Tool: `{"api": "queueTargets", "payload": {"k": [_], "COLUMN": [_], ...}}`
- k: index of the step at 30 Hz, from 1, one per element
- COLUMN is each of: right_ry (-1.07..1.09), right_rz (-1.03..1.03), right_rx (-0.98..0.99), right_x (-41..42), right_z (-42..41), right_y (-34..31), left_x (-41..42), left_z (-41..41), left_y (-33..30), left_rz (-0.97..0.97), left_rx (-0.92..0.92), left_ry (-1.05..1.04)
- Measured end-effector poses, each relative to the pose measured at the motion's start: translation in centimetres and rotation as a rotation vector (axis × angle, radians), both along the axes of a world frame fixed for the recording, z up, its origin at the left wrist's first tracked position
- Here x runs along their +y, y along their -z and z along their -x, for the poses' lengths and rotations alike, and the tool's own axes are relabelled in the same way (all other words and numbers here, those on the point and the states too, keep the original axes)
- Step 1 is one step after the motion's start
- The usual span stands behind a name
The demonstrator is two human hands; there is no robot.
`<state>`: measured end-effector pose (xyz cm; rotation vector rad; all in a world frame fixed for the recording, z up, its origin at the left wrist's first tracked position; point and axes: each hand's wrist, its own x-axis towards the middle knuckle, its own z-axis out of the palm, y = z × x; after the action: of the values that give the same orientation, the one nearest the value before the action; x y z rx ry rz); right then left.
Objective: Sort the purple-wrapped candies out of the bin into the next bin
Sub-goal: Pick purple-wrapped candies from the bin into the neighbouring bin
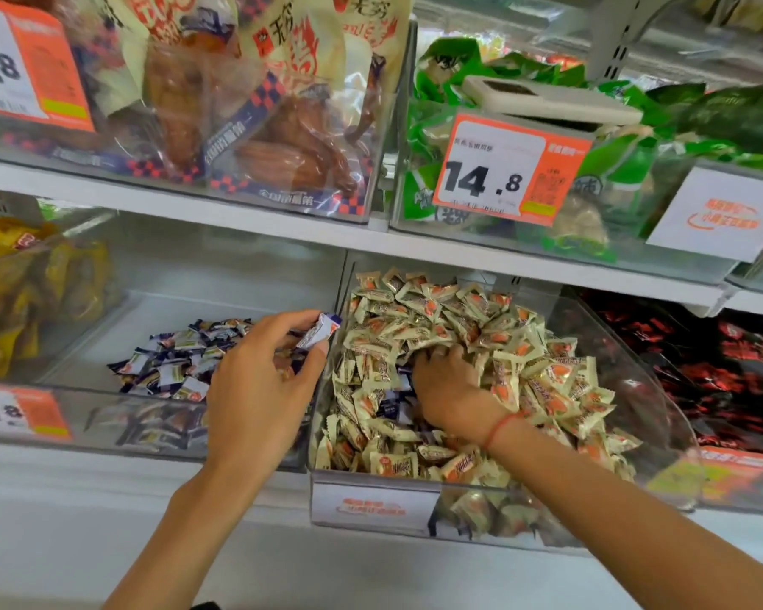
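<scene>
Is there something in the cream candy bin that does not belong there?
Yes. Purple-wrapped candies lie among the cream-wrapped candies, beside the right hand. They match the purple pile in the left bin.

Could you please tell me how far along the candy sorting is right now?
Partly done: purple candies already lie in the left bin. The left hand pinches a purple-wrapped candy; the right hand digs in the cream candies, where purple wrappers remain.
</scene>
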<state>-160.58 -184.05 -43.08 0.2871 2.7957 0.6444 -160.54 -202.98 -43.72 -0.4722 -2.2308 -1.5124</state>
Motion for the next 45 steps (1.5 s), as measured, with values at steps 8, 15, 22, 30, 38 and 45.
{"api": "queueTargets", "payload": {"k": [8, 15, 22, 30, 38, 45], "right_ry": [-0.007, -0.055, -0.022, 0.017, -0.261, -0.277], "right_rz": [0.883, 1.141, 0.863, 0.952, 1.22, 1.007], "right_rx": [-0.06, 0.105, -0.202, -0.157, -0.188, 0.079], "right_x": [3.9, 5.6, 5.6, 2.6, 3.8, 6.7], "right_z": [-0.8, -3.0, -1.5, -1.2, -4.3, -5.0], "right_y": [-0.7, -3.7, -3.2, -0.8, -2.7, -3.8], "left_x": [-0.3, -0.1, -0.1, 0.3, 1.0, 0.6], "left_z": [0.1, -0.1, 0.0, -0.2, -0.2, -0.2], "left_y": [-0.1, -0.2, -0.3, -0.8, -0.5, -0.6], "left_rz": [0.004, -0.008, -0.051, -0.068, -0.028, -0.053], "left_rx": [-0.004, -0.016, 0.01, 0.008, 0.026, 0.017], "left_ry": [-0.012, -0.014, 0.005, 0.035, 0.044, 0.037]}}
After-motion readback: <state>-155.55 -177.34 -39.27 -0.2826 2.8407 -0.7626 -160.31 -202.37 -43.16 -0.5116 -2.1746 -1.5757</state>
